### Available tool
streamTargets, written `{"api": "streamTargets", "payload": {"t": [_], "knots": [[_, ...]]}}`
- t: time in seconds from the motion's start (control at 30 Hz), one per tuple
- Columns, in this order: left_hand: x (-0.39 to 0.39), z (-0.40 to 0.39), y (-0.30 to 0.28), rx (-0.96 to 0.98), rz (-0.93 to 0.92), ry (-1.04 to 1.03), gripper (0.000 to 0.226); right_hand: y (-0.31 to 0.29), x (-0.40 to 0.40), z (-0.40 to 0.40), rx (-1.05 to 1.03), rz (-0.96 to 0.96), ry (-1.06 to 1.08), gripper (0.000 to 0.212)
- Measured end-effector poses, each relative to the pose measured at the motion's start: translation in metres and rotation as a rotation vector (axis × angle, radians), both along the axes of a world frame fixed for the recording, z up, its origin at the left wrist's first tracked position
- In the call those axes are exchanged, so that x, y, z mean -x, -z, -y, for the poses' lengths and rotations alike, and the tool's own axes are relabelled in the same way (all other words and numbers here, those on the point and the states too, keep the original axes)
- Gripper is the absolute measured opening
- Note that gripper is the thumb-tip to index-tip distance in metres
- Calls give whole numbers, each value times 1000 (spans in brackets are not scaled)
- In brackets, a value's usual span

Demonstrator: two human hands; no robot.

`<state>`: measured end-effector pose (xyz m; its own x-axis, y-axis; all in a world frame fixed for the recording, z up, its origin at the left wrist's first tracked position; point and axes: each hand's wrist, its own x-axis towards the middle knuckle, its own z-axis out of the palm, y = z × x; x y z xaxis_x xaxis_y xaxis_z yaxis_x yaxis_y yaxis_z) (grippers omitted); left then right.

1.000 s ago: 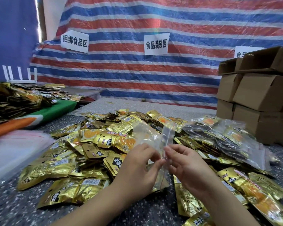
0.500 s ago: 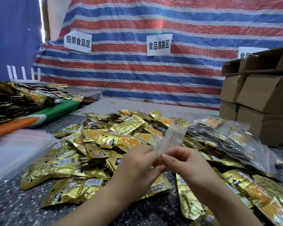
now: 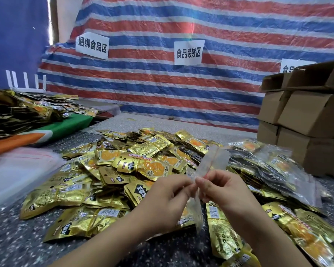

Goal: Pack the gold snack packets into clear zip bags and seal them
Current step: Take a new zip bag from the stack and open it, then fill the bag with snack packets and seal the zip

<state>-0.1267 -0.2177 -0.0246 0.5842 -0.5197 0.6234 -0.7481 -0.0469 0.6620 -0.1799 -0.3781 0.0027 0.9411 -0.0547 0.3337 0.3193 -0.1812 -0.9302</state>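
Clear zip bag now raised and tilted right versus a second ago, mouth edge drawn between both hands — opening step, nothing packed in it yet. Left hand and right hand meet above near table edge, fingers pinching bag's film. Gold snack packets heaped mid-table; filled bags toward right edge.

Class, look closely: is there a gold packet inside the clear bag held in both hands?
No: the clear zip bag pinched between left hand and right hand looks flat and empty.
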Motion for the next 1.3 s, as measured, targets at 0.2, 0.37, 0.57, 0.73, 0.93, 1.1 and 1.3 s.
{"api": "streamTargets", "payload": {"t": [0.2, 0.37, 0.57, 0.73, 0.93, 1.1, 1.3], "knots": [[1, -1, -5, 28, -149, -59, 31, 2, -3, -1, 10, 39, 174, 26], [-14, -15, -4, 115, -195, -291, 34, 3, -6, 16, -2, 172, 480, 29], [-15, -15, -2, 58, -94, -382, 17, 9, -7, 5, 263, 187, 557, 25], [-10, -18, -4, 6, 140, -368, 27, 6, -5, 2, 224, 156, 552, 25], [4, -20, -10, -183, 651, -383, 33, 10, -8, 0, 130, 152, 533, 37], [16, -17, -6, -409, 818, -344, 62, 13, -11, 6, -81, 112, 518, 29], [14, -10, -1, -542, 701, -441, 20, 7, -12, 11, -339, -16, 448, 14]]}}
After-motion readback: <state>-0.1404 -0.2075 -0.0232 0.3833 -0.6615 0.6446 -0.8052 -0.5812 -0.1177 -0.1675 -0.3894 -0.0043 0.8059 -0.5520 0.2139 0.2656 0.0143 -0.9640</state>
